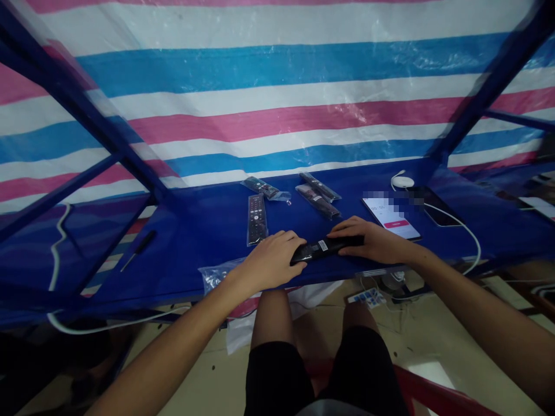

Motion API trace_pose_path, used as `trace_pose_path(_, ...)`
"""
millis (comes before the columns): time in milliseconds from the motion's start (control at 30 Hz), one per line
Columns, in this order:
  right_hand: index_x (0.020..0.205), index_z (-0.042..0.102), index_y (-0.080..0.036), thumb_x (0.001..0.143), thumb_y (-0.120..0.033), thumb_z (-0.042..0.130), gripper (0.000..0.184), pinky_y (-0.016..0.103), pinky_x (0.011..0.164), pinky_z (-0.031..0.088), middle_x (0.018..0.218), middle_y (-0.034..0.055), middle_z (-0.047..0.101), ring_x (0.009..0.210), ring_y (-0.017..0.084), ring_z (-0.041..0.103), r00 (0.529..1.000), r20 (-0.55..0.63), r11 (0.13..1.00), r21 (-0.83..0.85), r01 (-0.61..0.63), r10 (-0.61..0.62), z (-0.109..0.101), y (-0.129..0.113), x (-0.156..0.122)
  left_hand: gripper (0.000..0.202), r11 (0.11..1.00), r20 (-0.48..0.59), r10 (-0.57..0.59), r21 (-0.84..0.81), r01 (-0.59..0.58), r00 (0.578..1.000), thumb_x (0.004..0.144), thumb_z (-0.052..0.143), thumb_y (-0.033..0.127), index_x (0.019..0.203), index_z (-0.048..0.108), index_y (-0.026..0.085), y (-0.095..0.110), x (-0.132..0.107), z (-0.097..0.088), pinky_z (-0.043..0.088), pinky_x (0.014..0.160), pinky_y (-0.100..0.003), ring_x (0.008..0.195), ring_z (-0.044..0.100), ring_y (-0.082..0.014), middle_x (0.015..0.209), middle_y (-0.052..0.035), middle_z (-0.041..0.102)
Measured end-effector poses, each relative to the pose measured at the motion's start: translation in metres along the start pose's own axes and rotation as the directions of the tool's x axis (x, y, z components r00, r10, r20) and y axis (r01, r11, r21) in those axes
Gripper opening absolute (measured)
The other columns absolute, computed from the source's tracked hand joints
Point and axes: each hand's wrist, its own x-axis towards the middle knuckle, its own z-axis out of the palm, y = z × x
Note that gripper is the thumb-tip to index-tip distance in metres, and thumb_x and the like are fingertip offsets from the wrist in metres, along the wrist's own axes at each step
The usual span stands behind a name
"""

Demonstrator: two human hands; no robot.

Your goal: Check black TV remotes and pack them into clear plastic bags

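A black remote control [322,247] lies crosswise between my hands just above the front part of the blue shelf, its back with a white label turned up. The fingers of my left hand [277,257] close around its left end, and my right hand [368,240] grips its right end. Behind my left hand, a remote in a clear bag [256,219] shows its buttons. Farther back lie another bagged remote [265,188] and two more, a face-down bagged remote [318,200] and a bagged remote [319,186] behind it. An empty clear plastic bag [219,276] sits beside my left wrist.
On the blue shelf [186,231], a lit phone [392,219] and a dark phone [440,208] lie right of my hands, near a white cable with a plug [403,181]. A screwdriver [141,248] lies at left. Blue metal posts [87,110] frame the striped sheet [277,121].
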Motion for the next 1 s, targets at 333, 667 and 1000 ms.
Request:
trace_pose_path(333, 0.133, 0.071, -0.034, 0.087, -0.035, 0.078, 0.046, 0.048, 0.108, 0.051, 0.130, 0.0051, 0.073, 0.122, 0.030, 0.065, 0.995, -0.055, 0.996, -0.023, 0.083, -0.085, 0.028, -0.026, 0.014, 0.065, 0.983, -0.094, -0.032, -0.185, 0.014, 0.995, 0.084, 0.072, 0.027, 0.147, 0.055, 0.025, 0.003, 0.010, 0.019, 0.043, 0.107, -0.053, 0.127, 0.058, -0.0405, 0.138, -0.0137, 0.065)
trace_pose_path(667, 0.132, 0.069, -0.027, 0.088, -0.048, 0.076, 0.049, 0.045, 0.098, 0.059, 0.138, 0.0101, 0.063, 0.114, 0.029, 0.069, 0.980, -0.191, 0.997, -0.025, -0.066, 0.060, 0.035, -0.022, -0.014, 0.063, 0.980, -0.159, -0.178, 0.058, 0.189, 0.971, 0.092, 0.073, 0.042, 0.149, 0.052, 0.024, -0.006, -0.047, 0.008, 0.043, 0.111, -0.050, 0.132, 0.054, -0.0340, 0.146, -0.0104, 0.058)
trace_pose_path(1000, 0.130, 0.068, -0.023, 0.091, -0.035, 0.074, 0.041, 0.048, 0.100, 0.057, 0.129, 0.0123, 0.064, 0.114, 0.029, 0.067, 0.929, -0.363, 0.997, 0.012, -0.077, 0.076, 0.078, -0.052, 0.005, 0.039, 0.990, -0.171, -0.114, 0.058, 0.125, 0.979, 0.098, 0.066, 0.029, 0.136, 0.062, 0.019, 0.008, -0.026, 0.021, 0.048, 0.101, -0.046, 0.118, 0.061, -0.0286, 0.131, -0.0069, 0.069)
